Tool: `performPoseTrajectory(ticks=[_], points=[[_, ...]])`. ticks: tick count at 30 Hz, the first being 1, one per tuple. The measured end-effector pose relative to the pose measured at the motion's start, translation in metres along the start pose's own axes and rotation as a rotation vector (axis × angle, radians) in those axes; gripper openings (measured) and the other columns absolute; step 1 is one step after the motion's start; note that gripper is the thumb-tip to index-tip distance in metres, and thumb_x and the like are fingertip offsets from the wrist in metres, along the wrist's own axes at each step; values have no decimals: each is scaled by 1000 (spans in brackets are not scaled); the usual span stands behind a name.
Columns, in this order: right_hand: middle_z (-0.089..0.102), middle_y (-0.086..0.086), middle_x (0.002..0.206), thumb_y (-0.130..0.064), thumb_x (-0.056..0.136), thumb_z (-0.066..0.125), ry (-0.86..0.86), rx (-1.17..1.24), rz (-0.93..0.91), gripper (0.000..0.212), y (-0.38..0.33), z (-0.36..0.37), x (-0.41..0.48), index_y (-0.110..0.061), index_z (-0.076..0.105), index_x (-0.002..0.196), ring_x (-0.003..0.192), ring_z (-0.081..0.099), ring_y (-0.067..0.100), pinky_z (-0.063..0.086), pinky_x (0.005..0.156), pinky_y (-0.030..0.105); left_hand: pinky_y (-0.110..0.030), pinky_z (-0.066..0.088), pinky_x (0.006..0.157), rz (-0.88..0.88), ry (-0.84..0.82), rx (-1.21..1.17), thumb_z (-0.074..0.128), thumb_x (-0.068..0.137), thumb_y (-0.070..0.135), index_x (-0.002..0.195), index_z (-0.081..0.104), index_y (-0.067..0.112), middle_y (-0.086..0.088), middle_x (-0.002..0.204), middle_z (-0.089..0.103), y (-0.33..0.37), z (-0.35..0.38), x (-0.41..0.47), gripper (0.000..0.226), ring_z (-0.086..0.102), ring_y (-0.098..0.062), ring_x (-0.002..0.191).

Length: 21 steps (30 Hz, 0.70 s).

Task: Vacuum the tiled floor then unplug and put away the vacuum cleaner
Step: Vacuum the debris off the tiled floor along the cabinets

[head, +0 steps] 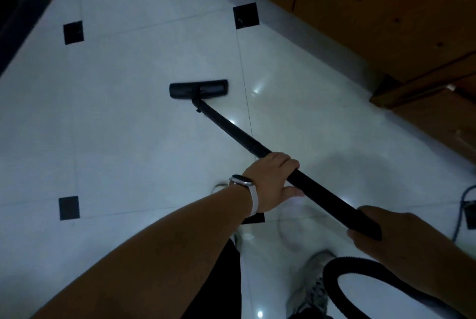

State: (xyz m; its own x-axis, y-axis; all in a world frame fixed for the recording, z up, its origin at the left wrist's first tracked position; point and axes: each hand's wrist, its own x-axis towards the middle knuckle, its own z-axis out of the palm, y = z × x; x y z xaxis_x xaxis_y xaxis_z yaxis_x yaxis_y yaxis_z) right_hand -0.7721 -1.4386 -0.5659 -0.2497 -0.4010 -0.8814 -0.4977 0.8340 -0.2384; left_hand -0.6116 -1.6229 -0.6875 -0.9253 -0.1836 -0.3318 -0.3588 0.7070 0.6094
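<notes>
the wand lies on a 4-to-10 o'clock line, its floor head flat on the tiled floor at 10 o'clock of the nearer left hand, fingers curled round the tube, while the right hand grips the rear end.

Dim, bluish light throughout. Small bright glints from overhead lamps dot the glossy tiled floor, and a soft shadow lies right of the vacuum wand. The floor nozzle is slightly motion-blurred. Wide-angle distortion bends the edges, and the wooden furniture looks murky.
</notes>
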Motion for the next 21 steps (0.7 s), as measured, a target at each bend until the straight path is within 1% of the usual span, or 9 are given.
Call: performPoseTrajectory(ticks=[2,4,8,11,13,16,18,21], points=[[63,4,64,-55,86,57,-1,-4,-5,24,10,6,-5,-32,57,84,55,62,14,53,59,30,-43,42,103,-14,6,-11,61,89,48,128,54,6,-13,127,58,9,8,-7,58,50,-31,122],[65,3,66,-55,87,56,-3,-9,-17,23,20,13,-11,-32,57,86,57,64,14,54,60,30,-43,40,105,-28,2,-11,60,90,48,130,53,6,-14,129,57,18,15,-13,58,48,-31,124],[65,2,64,-52,88,57,-9,-22,-55,22,40,22,-25,-30,57,83,55,63,12,52,58,27,-41,45,98,-33,40,-1,56,89,52,125,55,9,-11,122,59,39,33,-25,56,52,-28,114],[62,1,63,-51,88,56,-22,-39,-85,23,56,23,-37,-30,54,80,55,61,11,48,56,24,-39,45,97,-47,84,-3,59,89,52,123,56,9,-10,120,60,58,47,-33,55,53,-26,112],[62,2,65,-52,88,55,-27,-60,-103,24,65,23,-45,-29,53,81,59,62,12,49,58,25,-38,45,97,-58,103,2,57,89,54,123,56,10,-10,120,60,70,57,-38,55,53,-26,112],[64,4,68,-58,86,51,-48,-76,-116,29,81,27,-53,-29,52,80,61,63,15,51,61,28,-41,46,97,-87,81,3,49,89,58,124,55,11,-9,122,59,84,70,-46,59,52,-26,113],[65,3,69,-61,85,49,-47,-94,-137,31,90,32,-56,-30,52,80,61,64,16,52,60,30,-41,45,97,-105,64,-1,50,90,57,124,54,12,-8,122,58,90,77,-51,57,51,-25,114],[66,2,69,-60,86,48,-33,-122,-155,31,97,40,-58,-30,52,82,60,64,14,51,57,28,-39,42,102,-120,25,-13,52,92,55,129,51,12,-7,128,55,95,85,-56,56,47,-24,120]])
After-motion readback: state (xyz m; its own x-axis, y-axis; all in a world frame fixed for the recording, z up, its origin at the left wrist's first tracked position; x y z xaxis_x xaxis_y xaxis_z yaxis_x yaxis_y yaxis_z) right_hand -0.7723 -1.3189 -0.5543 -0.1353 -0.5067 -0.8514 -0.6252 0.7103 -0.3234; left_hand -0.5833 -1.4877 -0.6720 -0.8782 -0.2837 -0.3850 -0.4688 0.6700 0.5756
